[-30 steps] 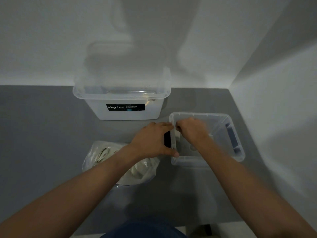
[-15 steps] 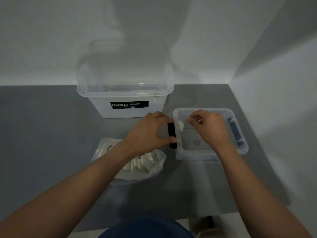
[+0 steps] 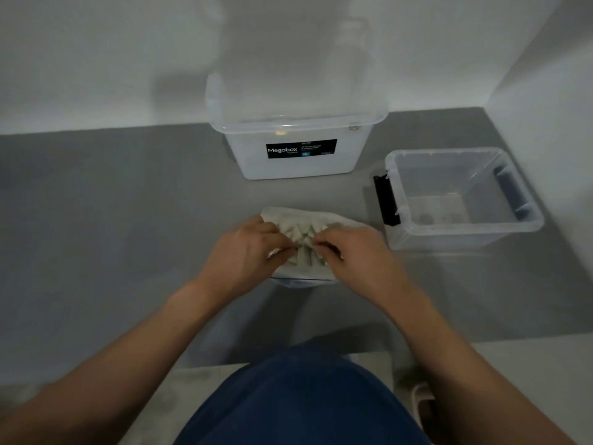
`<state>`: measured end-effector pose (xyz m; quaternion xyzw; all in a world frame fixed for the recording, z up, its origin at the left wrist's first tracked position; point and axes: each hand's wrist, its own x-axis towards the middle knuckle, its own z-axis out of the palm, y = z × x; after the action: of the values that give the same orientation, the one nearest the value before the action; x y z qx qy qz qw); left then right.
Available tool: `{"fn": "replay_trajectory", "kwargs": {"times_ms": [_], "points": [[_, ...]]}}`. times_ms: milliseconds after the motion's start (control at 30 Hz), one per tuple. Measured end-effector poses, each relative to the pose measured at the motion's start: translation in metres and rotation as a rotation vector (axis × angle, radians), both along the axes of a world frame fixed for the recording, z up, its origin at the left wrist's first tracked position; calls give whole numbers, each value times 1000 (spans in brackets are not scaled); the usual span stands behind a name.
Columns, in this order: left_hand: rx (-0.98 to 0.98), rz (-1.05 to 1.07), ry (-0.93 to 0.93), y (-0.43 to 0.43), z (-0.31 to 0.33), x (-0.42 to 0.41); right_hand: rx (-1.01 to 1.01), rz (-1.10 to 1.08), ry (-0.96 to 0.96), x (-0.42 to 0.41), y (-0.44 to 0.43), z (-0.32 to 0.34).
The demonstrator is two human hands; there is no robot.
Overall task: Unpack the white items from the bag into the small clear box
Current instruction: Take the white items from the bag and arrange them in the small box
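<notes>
white plastic film is bunched under both hands. the left hand (image 3: 247, 252) has its fingers curled on the left side of the bag (image 3: 354, 224), holding the film there. the right hand (image 3: 356, 252) comes in from the right side of the bag, thumb and fingertips pinched together on the white items (image 3: 298, 234) at the bag's middle; whether film lies between the fingers and the items cannot be told.

the white items are slender sticks packed side by side, their long axes running from the bag's near edge toward its far edge and fanning a little. they lie straight ahead of both sets of fingertips, touching them.

the small clear box (image 3: 462, 240) stands to the right of the bag and slightly beyond it, just beside the bag's right corner, open at the top. its black handle (image 3: 386, 200) is the end facing the bag and a grey-blue handle (image 3: 513, 194) is at the end away from it. the right hand is the nearer one to it, so a carry would likely go rightward and a little away from the person, over the black-handled end.

beyond the bag stands a large clear box (image 3: 298, 167) with a black label (image 3: 301, 148). all rest on the grey worktop (image 3: 128, 220).

counted: two hands, one bag, two clear boxes, two handles on the small one. the white items are many, too tightly packed and blurred to count. a few faint marks show on the small box's floor; what they are cannot be told.
</notes>
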<state>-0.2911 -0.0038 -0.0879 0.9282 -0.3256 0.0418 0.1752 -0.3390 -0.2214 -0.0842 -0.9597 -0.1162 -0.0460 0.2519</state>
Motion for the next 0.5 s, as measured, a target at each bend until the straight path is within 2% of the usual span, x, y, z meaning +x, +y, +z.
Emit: {"fn": "replay_trajectory", "kwargs": {"times_ms": [67, 133, 233, 333, 500], "points": [[178, -3, 19, 3, -7, -3, -264, -71, 106, 1, 10, -19], [289, 69, 76, 5, -7, -4, -399, -175, 198, -1, 11, -27], [416, 40, 48, 6, -9, 1, -394, -261, 314, -2, 12, -30], [443, -22, -29, 4, -11, 8, -324, -268, 349, -3, 15, -25], [417, -92, -46, -2, -13, 12, -320, -332, 265, -4, 18, -37]]}}
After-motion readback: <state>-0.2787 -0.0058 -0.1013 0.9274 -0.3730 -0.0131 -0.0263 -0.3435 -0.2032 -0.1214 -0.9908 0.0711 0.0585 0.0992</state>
